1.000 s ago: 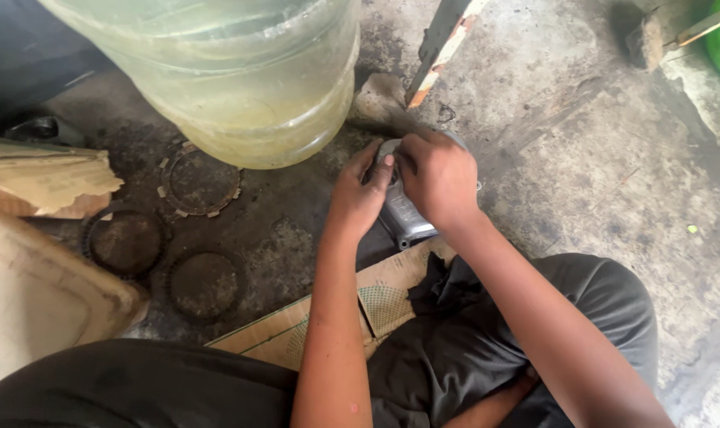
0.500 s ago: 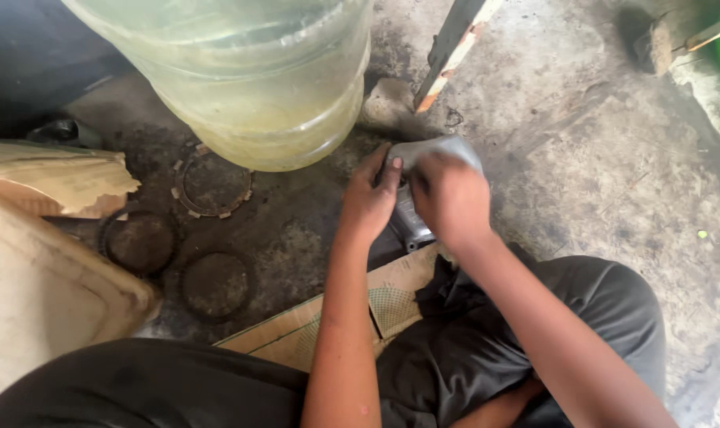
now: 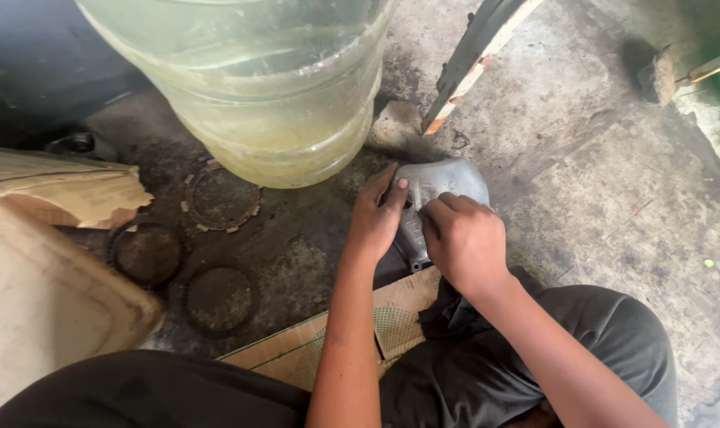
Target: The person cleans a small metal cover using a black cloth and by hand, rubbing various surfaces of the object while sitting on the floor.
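Grey metal casting [image 3: 439, 184] lies on stained concrete floor [image 3: 582, 198], just below big water jug [image 3: 257, 87]. Left hand [image 3: 373, 222] grips casting's left edge, fingers curled over it. Right hand [image 3: 465, 242] closed over its lower part, knuckles up. Three friction rings [image 3: 221, 198] lie left on floor. Cardboard [image 3: 392, 321] under knees. Torn box [image 3: 59, 186] far left.

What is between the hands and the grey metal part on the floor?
Nothing visible. The left hand rests on the metal part's left edge and the right hand lies over its lower half, both touching it. The water jug stands apart, to its left.
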